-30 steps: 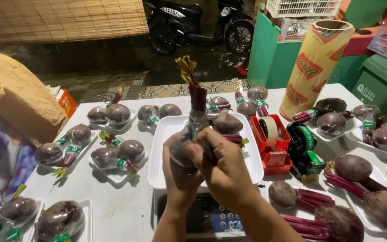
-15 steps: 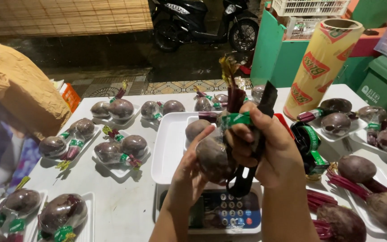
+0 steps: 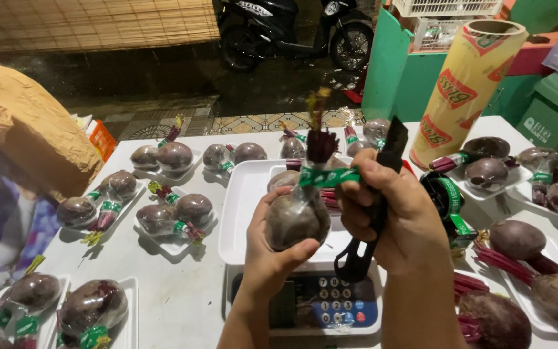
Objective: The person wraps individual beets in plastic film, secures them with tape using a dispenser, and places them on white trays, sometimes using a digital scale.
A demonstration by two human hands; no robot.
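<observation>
My left hand (image 3: 271, 249) cups a plastic-wrapped beetroot (image 3: 297, 216) from below, holding it upright above a white tray (image 3: 243, 213). A green tape band (image 3: 328, 177) circles the beetroot's neck below its cut purple stems. My right hand (image 3: 387, 213) grips a pair of black scissors (image 3: 374, 207), blades pointing up beside the stems, and its fingers also touch the green tape. A digital scale with a keypad (image 3: 330, 307) sits under the tray at the table's near edge.
Several wrapped beetroots on white foam trays (image 3: 175, 223) lie across the white table, left and right. Loose beetroots (image 3: 518, 239) lie at the right. A big roll of cling film (image 3: 466, 84) stands at the back right, green tape rolls (image 3: 444, 194) beside it. A person's sleeve (image 3: 20, 142) is at left.
Both hands lifted the beetroot off the tray toward me. The right hand now holds the black scissors and the green tape sits around the beetroot's neck.
</observation>
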